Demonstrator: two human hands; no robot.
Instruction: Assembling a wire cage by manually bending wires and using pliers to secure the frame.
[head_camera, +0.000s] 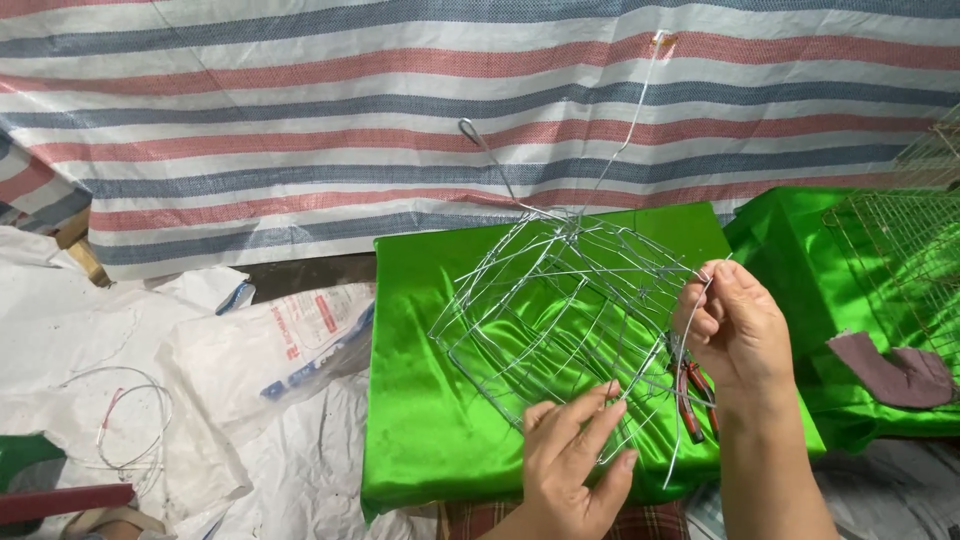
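Observation:
A cage-like frame of thin silver wire (555, 310) hangs tilted over a shiny green cloth (430, 380). My left hand (572, 460) pinches wires at the frame's lower edge. My right hand (735, 330) grips a bent wire at the frame's right side, with the wire's loose end running down past my wrist. Long wire ends with a loop (470, 127) stick up from the frame's top. Red-handled pliers (692, 398) lie on the green cloth, partly hidden behind my right hand and forearm.
A red, white and blue striped tarp (400, 120) hangs behind. White woven sacks (270, 350) and a coil of thin wire (130, 420) lie at left. At right, wire mesh (900, 260) rests on more green cloth beside a mauve rag (895, 370).

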